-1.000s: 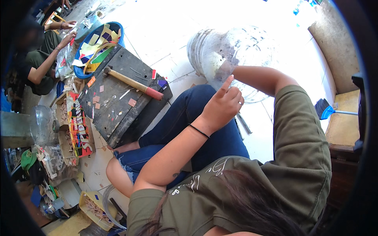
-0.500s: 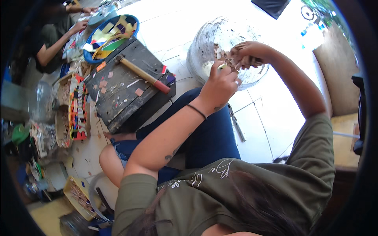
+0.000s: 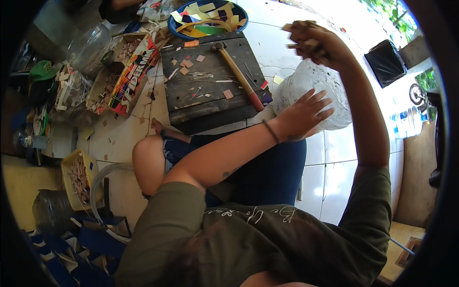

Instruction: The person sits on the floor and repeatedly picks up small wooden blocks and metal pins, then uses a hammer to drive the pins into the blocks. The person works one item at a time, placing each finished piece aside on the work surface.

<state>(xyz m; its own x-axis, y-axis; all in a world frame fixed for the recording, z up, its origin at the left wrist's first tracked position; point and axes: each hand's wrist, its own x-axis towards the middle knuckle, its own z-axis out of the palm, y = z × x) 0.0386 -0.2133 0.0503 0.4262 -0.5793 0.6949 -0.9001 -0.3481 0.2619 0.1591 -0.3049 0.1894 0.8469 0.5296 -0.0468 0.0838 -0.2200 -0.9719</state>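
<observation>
Against the near side of a whitish round tub (image 3: 313, 79), my left hand (image 3: 306, 114) lies with fingers spread and nothing held. The tub looks tipped, showing its scuffed outer surface; its inside is hidden. Above its far right side, my right hand (image 3: 325, 47) is raised and closed around a bunch of small brown pieces (image 3: 302, 40). Some of these stick out past the fingers, and blur hides what they are made of. Left of the tub, a hammer (image 3: 236, 74) with a wooden, red-ended handle rests on a dark wooden block (image 3: 191, 103), among thin nails and small pinkish squares.
A blue basin (image 3: 245, 24) of coloured strips stands beyond the block. Left are a printed cardboard box (image 3: 136, 71) of small pieces and a yellow bin (image 3: 71, 179). A black box (image 3: 386, 62) and water bottles (image 3: 409, 122) stand right. Another person's arm (image 3: 122, 5) shows far left.
My hands were together over the tub's open mouth; now they are apart, the right lifted away with the brown pieces. The tub has tipped over. My view has swung left.
</observation>
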